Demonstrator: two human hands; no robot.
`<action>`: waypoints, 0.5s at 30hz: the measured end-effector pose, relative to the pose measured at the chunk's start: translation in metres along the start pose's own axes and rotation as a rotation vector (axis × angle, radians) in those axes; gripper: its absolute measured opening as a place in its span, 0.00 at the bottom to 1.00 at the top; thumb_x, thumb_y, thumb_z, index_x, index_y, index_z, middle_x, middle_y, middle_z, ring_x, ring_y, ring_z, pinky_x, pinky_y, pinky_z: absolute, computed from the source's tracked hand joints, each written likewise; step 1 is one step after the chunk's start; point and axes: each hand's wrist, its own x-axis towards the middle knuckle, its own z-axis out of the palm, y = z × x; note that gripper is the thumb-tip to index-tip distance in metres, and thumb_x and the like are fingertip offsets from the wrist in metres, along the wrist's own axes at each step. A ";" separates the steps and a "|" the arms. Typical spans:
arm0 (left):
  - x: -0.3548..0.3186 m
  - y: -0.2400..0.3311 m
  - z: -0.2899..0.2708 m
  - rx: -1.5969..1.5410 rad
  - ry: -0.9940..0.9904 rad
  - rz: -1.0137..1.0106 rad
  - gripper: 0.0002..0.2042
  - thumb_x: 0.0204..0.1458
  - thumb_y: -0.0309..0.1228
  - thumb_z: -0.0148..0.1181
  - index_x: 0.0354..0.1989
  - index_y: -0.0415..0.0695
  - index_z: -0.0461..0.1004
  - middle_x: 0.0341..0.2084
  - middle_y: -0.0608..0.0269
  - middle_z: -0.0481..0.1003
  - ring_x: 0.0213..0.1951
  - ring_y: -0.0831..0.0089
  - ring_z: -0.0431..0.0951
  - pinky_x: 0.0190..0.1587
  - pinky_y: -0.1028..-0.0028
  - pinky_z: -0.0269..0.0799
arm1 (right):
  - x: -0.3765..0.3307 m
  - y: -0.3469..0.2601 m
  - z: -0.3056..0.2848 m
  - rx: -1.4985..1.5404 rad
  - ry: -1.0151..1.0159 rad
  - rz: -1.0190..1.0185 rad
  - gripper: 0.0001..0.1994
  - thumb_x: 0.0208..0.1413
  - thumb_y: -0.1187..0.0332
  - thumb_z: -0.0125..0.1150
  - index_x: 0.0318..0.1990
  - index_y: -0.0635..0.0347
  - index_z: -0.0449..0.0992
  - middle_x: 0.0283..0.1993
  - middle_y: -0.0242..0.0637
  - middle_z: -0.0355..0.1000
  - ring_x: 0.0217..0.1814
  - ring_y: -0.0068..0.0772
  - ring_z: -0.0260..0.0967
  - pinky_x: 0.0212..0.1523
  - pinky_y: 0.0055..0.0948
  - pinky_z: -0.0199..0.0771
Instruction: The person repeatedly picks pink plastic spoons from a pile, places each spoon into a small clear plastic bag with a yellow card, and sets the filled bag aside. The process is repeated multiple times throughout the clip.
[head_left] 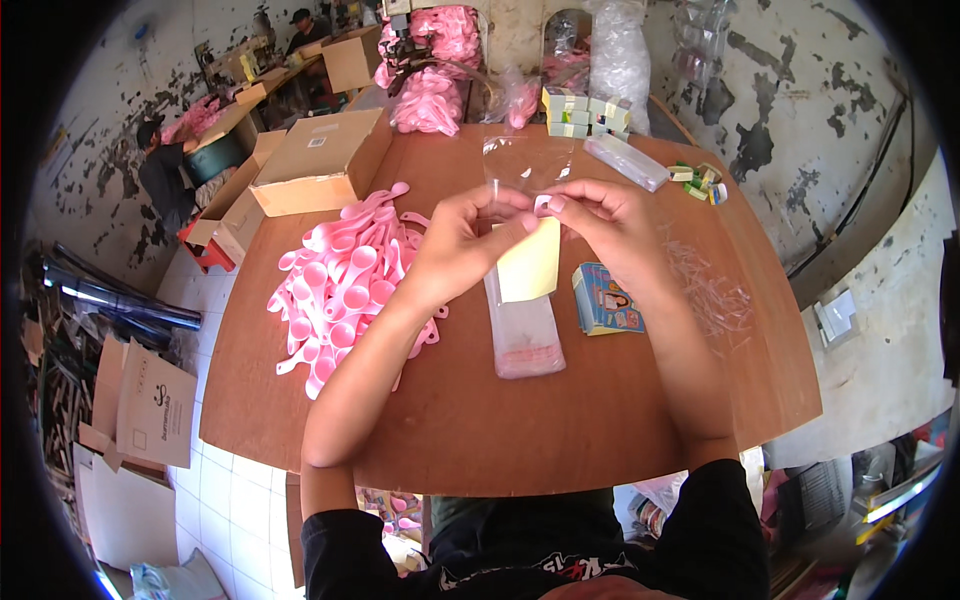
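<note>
My left hand (468, 238) is closed in a pinch on a pale yellow card (531, 265), held over the middle of the table. The fingertips of my right hand (605, 222) are pinched at the card's top edge, on a small whitish piece I cannot make out. A clear plastic bag (528, 158) spreads just beyond my fingers. Under the card lies a stack of clear bags (525, 335). Pink plastic scoops (345, 275) are heaped beside my left forearm. A stack of blue printed cards (606, 302) sits by my right forearm.
Thin clear plastic strips (708, 290) lie scattered at the right. Small boxes (585, 112), a clear plastic pack (626, 162) and small yellow-green pieces (698, 183) stand along the far side. A cardboard box (322, 165) occupies the far left corner. Two people work in the background.
</note>
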 end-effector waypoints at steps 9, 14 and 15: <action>0.000 -0.004 -0.010 0.042 0.129 -0.017 0.10 0.62 0.28 0.58 0.48 0.37 0.77 0.37 0.60 0.82 0.36 0.81 0.80 0.37 0.81 0.76 | -0.002 0.009 -0.008 0.159 0.011 -0.019 0.11 0.60 0.72 0.62 0.48 0.67 0.78 0.40 0.39 0.79 0.39 0.26 0.78 0.37 0.28 0.81; -0.003 0.011 -0.013 -0.123 0.119 0.037 0.10 0.61 0.25 0.57 0.49 0.38 0.77 0.37 0.59 0.82 0.34 0.80 0.81 0.33 0.80 0.77 | -0.004 0.004 -0.013 0.308 -0.110 0.009 0.10 0.60 0.74 0.60 0.47 0.66 0.79 0.42 0.41 0.79 0.40 0.29 0.78 0.39 0.30 0.82; -0.004 0.012 -0.015 -0.104 0.093 0.065 0.10 0.61 0.24 0.57 0.49 0.38 0.77 0.37 0.59 0.81 0.34 0.80 0.80 0.33 0.80 0.76 | -0.004 0.004 -0.014 0.310 -0.110 0.010 0.10 0.60 0.74 0.60 0.47 0.66 0.79 0.42 0.41 0.79 0.40 0.29 0.78 0.39 0.30 0.82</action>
